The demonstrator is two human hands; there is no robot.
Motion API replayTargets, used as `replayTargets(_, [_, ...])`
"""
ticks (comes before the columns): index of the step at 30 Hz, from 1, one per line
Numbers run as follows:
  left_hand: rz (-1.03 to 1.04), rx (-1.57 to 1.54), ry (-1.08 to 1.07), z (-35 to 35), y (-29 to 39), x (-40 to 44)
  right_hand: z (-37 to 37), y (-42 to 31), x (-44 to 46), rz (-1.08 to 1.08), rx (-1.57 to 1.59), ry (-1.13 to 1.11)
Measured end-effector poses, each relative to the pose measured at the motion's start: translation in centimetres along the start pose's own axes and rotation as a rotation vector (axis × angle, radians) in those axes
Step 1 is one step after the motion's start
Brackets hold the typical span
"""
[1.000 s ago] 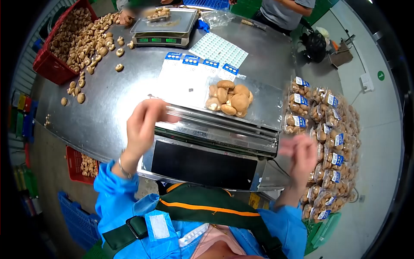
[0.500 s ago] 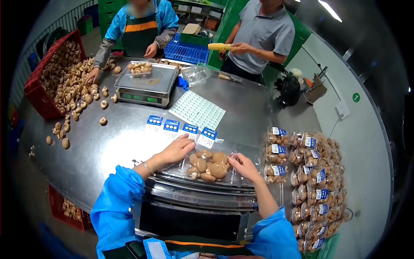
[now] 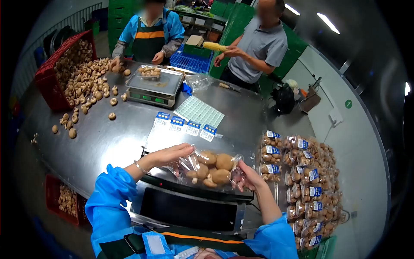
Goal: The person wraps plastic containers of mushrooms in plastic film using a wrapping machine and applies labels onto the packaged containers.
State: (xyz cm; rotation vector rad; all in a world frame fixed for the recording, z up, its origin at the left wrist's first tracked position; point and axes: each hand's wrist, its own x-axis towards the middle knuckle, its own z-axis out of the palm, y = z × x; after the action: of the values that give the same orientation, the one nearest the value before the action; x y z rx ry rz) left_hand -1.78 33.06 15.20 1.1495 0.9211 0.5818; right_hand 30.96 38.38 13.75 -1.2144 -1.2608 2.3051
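Between my two hands is a clear-wrapped pack of brown mushrooms, above the metal wrapping machine with a dark front panel. My left hand grips the loose film at the pack's left side. On the right side my right hand has its fingers curled round the film. Past the pack, four blue-and-white labels lie in a row, with a sheet of stickers behind them.
A scale holds a tray of mushrooms. A red crate spills mushrooms at the left, where a co-worker's hand reaches. Labelled packs are stacked at the right. Another person holds corn beyond the table. A knife lies near the far edge.
The mushroom pack, earlier lying on the machine with my hands off it, is now between both hands with its film gathered at the sides. The co-worker's hand has shifted near the mushroom pile.
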Motion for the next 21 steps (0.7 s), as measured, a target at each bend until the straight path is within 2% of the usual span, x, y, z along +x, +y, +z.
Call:
replayTargets(2, [-0.039, 0.069, -0.020, 1.8, 0.5, -3.0, 3.3, 0.0, -4.0, -0.025, -0.003, -0.062])
replayTargets(3, [0.007, 0.095, -0.030, 2.4, -0.4, -4.4, 3.7, 1.4, -5.0, -0.037, -0.002, -0.075])
replayTargets(7, [-0.084, -0.354, -0.249, 2.7, -6.9, -9.3, 4.4, 7.8, -7.9, 0.136, 0.016, -0.054])
replayTargets(8, [-0.148, -0.327, -0.255, 2.5, -9.4, -9.9, 4.1, 10.2, -7.0, 0.104, 0.049, -0.096])
replayTargets(9, [-0.212, -0.305, -0.257, 2.5, -12.3, -9.9, 4.1, 11.5, -6.3, 0.177, -0.027, -0.073])
replayTargets(10, [-0.348, -0.426, -0.132, 2.4, -15.2, -9.6, 4.0, 12.6, -5.6, 0.205, -0.022, -0.044])
replayTargets(11, [-0.362, -0.519, 0.022, 2.6, -16.8, -9.3, 3.9, 13.7, -4.9, 0.229, -0.015, -0.015])
replayTargets(14, [-0.222, -0.632, 0.279, 4.7, -17.9, -9.2, 1.2, 19.4, -5.9, 0.199, 0.186, 0.123])
replayTargets(15, [-0.152, -0.616, 0.382, 6.3, -17.1, -9.2, 3.0, 19.3, -7.2, 0.178, 0.084, 0.298])
replayTargets(16, [-0.087, -0.495, 0.539, 7.2, -17.7, -8.5, 3.0, 21.6, -7.3, 0.080, -0.019, 0.405])
replayTargets(17, [-0.032, -0.340, 0.608, 7.7, -18.9, -7.8, 2.8, 24.1, -7.2, -0.010, -0.127, 0.504])
replayTargets(19, [0.070, -0.318, 0.841, 9.8, -18.0, -6.5, 3.9, 26.4, -5.8, -0.222, -0.033, 0.748])
replayTargets(20, [0.084, -0.517, 0.876, 10.2, -18.2, -6.0, 6.2, 24.8, -5.6, -0.330, 0.156, 0.841])
replayTargets(21, [0.100, -0.777, 0.853, 10.0, -18.5, -6.8, 5.8, 25.2, -6.7, -0.339, 0.203, 0.817])
